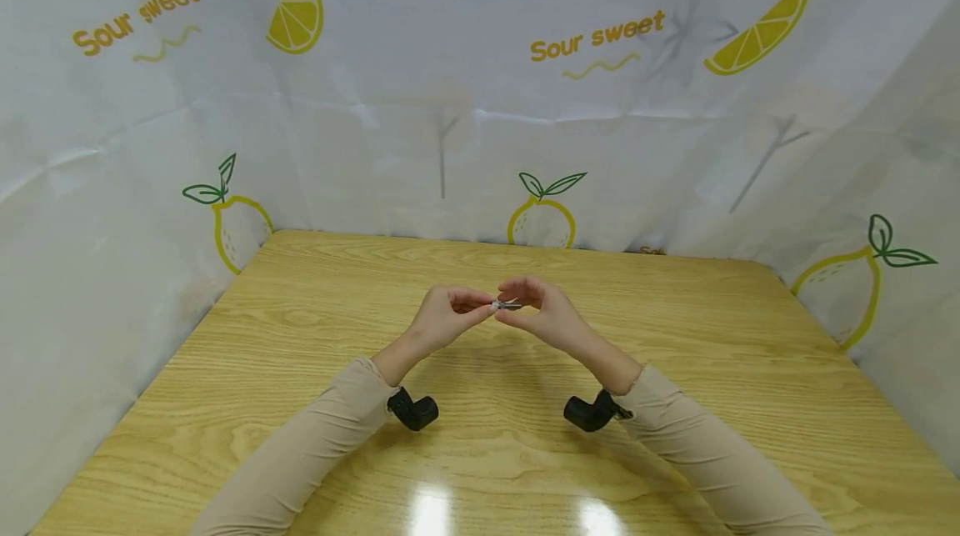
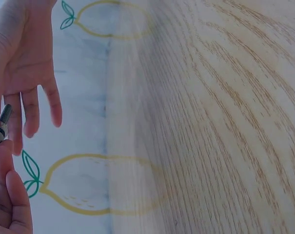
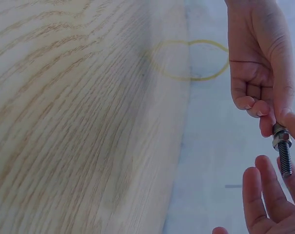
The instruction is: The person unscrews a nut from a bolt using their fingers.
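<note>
Someone is holding a small metal bolt (image 3: 285, 161) up in the air, over the wood table (image 1: 480, 469). The left hand (image 1: 441, 323) has one end of it, with the fingers and thumb pinched tight together. The bumpy screw part sticks out toward the right hand (image 1: 552, 321). Near the pinched end there is a chunky ring that looks like a nut (image 3: 282, 141).

The right hand is right beside the bolt, with its fingers spread apart. Its thumb is very near the nut, but I can't tell if it touches.

I think this is the fiddly part: one hand keeps the bolt still and the other gets ready to work on the nut. I can't tell if the nut is going on or coming off. The next move seems to need the right fingers to close softly on the nut and twist, while the left hand keeps its pinch, so nothing drops.
</note>
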The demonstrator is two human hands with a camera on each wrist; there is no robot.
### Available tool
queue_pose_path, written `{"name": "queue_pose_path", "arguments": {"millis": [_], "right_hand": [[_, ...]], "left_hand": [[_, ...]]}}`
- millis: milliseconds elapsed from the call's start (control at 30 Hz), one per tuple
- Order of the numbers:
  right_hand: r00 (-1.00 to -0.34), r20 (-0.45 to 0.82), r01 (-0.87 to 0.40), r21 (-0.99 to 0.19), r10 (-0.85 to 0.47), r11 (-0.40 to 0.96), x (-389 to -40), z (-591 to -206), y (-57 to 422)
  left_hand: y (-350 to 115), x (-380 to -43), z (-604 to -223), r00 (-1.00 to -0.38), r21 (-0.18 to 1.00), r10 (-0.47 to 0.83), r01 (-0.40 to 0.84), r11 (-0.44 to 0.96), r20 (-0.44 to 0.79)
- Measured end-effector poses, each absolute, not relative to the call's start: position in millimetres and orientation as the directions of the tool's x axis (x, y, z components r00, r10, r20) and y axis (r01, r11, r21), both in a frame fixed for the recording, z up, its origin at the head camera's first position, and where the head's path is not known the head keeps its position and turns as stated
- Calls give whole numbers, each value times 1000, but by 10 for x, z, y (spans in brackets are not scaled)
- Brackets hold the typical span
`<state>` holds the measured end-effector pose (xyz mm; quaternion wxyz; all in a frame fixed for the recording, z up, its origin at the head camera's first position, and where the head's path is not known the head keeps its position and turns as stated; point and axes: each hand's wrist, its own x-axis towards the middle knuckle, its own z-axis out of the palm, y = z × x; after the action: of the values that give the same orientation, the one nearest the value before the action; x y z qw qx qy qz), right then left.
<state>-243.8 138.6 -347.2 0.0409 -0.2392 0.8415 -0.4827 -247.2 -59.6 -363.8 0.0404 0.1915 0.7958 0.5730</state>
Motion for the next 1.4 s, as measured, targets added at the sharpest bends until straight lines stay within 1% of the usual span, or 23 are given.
{"name": "queue_pose_path", "arguments": {"millis": [100,267,400,600,833,933,1133,1300,1400], "right_hand": [[-876,143,-362,-827,-461,430,-2437,-3464,1385],[-873,162,-389,-800,-460,457,-2431,-3467,1388],[-876,175,-388,-809,-449,441,-2430,-3462,1384],[-870,142,-373,-817,-472,440,-2447,-3471,1380],[-888,156,-366,-807,-432,463,-2430,-3458,1376],[-889,159,-361,-821,-430,443,-2425,-3456,1378],[-879,155,-374,-811,-451,450,-2434,-3468,1380],[-892,164,-371,-798,-421,474,-2422,-3456,1376],[-895,162,-359,-815,-416,455,-2416,-3448,1375]], "left_hand": [[-596,-2471,-3641,-920,923,352,274,270,170],[-593,-2477,-3642,-923,922,350,267,279,161],[-594,-2480,-3641,-926,927,345,253,276,150],[-598,-2475,-3639,-919,921,353,278,273,173],[-598,-2480,-3641,-928,922,339,259,288,155],[-595,-2481,-3642,-928,923,337,258,284,156],[-596,-2477,-3643,-927,925,342,256,282,153],[-596,-2474,-3644,-927,921,341,263,288,158],[-595,-2476,-3644,-928,923,338,261,283,159]]}}
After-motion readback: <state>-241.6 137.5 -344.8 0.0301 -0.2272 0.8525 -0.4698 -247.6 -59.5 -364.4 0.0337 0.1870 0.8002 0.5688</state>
